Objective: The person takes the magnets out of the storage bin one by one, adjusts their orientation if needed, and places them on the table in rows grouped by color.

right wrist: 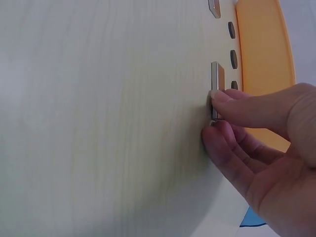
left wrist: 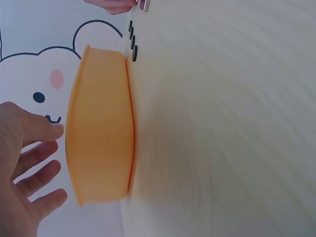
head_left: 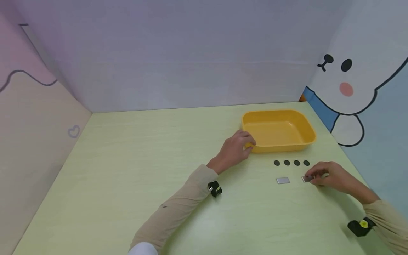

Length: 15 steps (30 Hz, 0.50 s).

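My right hand pinches a small silver rectangular block between thumb and fingertips. In the right wrist view, the block is at the tabletop, one end covered by the thumb. A similar silver block lies flat to its left. My left hand is at the near-left corner of a yellow plastic tray. The left wrist view shows its fingers spread and loosely bent beside the tray's rim, with nothing gripped; whether they touch the rim I cannot tell.
Several small black discs lie in a row between the tray and the blocks. Pale wood-grain tabletop spreads to the left. A wall stands behind, and a wall with a cartoon face borders the right edge.
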### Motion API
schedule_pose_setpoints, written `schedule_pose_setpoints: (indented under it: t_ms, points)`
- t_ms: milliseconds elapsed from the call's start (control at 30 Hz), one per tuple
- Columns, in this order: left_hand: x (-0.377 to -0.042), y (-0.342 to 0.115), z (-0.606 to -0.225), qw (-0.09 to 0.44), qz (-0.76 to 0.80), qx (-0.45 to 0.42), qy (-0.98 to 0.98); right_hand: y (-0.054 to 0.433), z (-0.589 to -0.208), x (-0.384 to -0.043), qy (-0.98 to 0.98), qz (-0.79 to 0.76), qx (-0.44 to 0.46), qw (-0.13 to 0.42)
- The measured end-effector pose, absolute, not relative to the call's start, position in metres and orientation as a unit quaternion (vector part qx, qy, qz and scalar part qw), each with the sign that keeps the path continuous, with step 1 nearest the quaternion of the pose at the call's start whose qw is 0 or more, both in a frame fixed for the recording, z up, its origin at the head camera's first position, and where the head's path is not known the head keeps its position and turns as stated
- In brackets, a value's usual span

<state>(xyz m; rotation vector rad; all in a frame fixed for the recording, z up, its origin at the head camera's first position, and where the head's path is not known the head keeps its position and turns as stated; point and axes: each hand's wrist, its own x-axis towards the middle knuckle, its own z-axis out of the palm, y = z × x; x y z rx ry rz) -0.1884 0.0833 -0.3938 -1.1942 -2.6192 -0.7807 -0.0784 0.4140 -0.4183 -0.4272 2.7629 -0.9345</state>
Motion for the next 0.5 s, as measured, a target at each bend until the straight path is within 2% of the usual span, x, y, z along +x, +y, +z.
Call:
schedule_pose_setpoints:
  t_ms: [200, 500]
  points:
    - [-0.193, 0.077, -0.393, 0.066, -0.289, -0.388, -0.873, 0.420, -0.415, -0.077, 0.935, -0.310, -0.099, 0.141]
    - [-0.199, 0.056, -0.386, 0.054, -0.301, -0.368, -0.878, 0.421, -0.411, -0.075, 0.933, -0.321, -0.047, 0.159]
